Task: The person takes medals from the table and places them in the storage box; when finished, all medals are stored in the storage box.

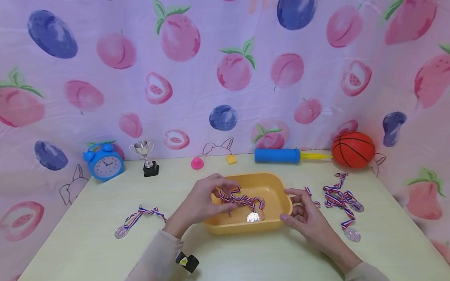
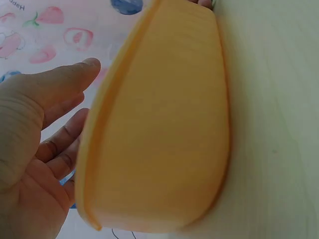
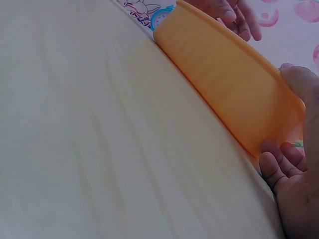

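A yellow plastic tub [image 1: 244,229] stands on the table in front of me. Inside it lie tangled medal ribbons [image 1: 241,200] striped red, white and blue, with a silver medal [image 1: 253,217] showing. My left hand [image 1: 204,199] hovers over the tub's left end, thumb and fingers apart around the ribbons; no grip on them shows. In the left wrist view the tub's side wall [image 2: 164,114] hides most of the fingertips. The right hand [image 1: 308,218] holds the tub's right end, thumb [image 3: 299,79] at the rim and bent fingers against the outer wall.
One ribboned medal [image 1: 121,232] lies left of the tub; several more medals [image 1: 352,234] lie right. Along the back stand a blue alarm clock [image 1: 106,166], a trophy cup [image 1: 151,169], a pink duck [image 1: 197,163], a yellow block [image 1: 231,159], a blue pump [image 1: 277,155] and a basketball [image 1: 353,150].
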Demonstrator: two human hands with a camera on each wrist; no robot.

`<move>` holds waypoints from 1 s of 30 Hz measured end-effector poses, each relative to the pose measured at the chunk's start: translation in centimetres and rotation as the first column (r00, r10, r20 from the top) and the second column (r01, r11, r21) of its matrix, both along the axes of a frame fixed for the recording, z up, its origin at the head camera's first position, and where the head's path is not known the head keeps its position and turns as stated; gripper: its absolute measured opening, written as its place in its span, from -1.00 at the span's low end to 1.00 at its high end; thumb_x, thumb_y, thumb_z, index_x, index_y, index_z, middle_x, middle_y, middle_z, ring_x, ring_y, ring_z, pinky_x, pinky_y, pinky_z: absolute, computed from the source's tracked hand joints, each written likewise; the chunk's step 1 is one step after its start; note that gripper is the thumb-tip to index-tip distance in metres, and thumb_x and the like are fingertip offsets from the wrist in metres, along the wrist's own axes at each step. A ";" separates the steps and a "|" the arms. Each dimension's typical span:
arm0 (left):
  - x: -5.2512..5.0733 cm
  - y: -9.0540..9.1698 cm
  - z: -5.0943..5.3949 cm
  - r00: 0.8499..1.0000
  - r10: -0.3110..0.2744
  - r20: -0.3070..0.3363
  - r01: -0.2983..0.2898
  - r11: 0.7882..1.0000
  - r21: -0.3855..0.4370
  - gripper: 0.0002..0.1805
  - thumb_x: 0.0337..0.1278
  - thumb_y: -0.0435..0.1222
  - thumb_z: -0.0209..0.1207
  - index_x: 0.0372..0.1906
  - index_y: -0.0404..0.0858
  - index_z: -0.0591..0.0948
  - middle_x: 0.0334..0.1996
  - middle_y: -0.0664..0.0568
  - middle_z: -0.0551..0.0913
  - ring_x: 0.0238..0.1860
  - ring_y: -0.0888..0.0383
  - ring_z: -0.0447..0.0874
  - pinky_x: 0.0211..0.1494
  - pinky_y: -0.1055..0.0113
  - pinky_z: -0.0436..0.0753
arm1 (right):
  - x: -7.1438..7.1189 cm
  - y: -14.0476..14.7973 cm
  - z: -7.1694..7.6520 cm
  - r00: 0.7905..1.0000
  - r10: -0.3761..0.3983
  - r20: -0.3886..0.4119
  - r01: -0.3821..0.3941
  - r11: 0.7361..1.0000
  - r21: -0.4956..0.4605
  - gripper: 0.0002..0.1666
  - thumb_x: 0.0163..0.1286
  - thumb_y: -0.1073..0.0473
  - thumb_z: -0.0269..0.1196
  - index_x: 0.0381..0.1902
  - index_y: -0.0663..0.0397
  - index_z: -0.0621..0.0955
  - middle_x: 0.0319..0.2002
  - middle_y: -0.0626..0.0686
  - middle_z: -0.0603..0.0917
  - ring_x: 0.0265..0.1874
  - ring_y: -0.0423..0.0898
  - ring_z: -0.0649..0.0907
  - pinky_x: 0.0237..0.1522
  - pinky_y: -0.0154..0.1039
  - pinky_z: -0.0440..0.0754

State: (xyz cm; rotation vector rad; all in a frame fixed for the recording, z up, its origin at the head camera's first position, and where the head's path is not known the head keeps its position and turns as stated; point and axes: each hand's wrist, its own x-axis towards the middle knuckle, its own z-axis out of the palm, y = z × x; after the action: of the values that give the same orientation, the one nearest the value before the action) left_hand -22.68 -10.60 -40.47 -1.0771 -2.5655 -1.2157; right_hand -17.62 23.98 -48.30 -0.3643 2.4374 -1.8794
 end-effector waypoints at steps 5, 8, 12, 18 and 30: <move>0.1 -0.2 -0.5 1.000 -0.002 0.027 0.003 1.000 -0.016 -0.44 0.11 -0.28 0.69 0.25 -0.09 0.80 -0.04 -0.08 0.77 0.01 -0.12 0.75 0.04 0.08 0.80 | 0.0 0.1 0.0 1.000 -0.003 -0.004 0.003 1.000 -0.003 -0.17 0.58 0.09 0.47 0.64 -0.13 0.33 0.28 0.27 0.52 -0.01 0.08 0.68 0.00 -0.37 0.76; 0.1 -0.3 -0.5 1.000 0.003 0.029 -0.002 1.000 -0.029 -0.44 0.12 -0.27 0.69 0.26 -0.08 0.80 -0.03 -0.09 0.77 0.02 -0.12 0.75 0.04 0.14 0.78 | 0.0 0.0 0.0 1.000 -0.004 0.000 0.004 1.000 -0.004 -0.17 0.58 0.10 0.47 0.64 -0.14 0.32 0.28 0.26 0.52 -0.01 0.08 0.68 0.00 -0.37 0.76; 0.2 -0.6 -0.4 1.000 0.008 0.020 -0.007 0.999 -0.032 -0.44 0.13 -0.24 0.69 0.26 -0.04 0.81 -0.04 0.04 0.77 0.02 -0.09 0.74 0.04 0.06 0.79 | 0.0 -0.1 0.0 1.000 -0.015 0.011 0.015 1.000 0.006 -0.17 0.58 0.10 0.47 0.64 -0.16 0.32 0.29 0.25 0.52 0.00 0.08 0.66 -0.01 -0.39 0.75; 0.5 -2.0 -0.4 0.998 0.056 -0.012 -0.056 0.998 -0.007 -0.47 0.13 -0.21 0.68 0.22 0.07 0.83 -0.08 0.30 0.74 -0.04 0.20 0.71 0.01 0.11 0.76 | 0.0 -0.2 0.1 1.000 -0.014 0.013 0.013 1.000 0.012 -0.17 0.58 0.08 0.47 0.64 -0.16 0.32 0.29 0.25 0.51 0.00 0.09 0.66 -0.02 -0.39 0.75; 1.4 -5.4 -0.3 0.989 0.146 -0.030 -0.145 0.989 0.025 -0.48 0.14 -0.25 0.67 0.22 -0.07 0.82 0.00 0.21 0.77 0.02 0.04 0.76 0.05 0.07 0.77 | 0.0 -0.2 0.1 1.000 -0.007 0.016 0.007 1.000 0.006 -0.15 0.58 0.09 0.47 0.65 -0.13 0.31 0.28 0.27 0.51 -0.01 0.07 0.67 -0.02 -0.37 0.76</move>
State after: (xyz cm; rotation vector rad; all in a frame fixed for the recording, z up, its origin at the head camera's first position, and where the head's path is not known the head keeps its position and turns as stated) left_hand -21.32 -15.97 -40.72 -0.8794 -2.5493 -1.1796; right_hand -17.57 23.81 -48.23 -0.3401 2.4365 -1.8699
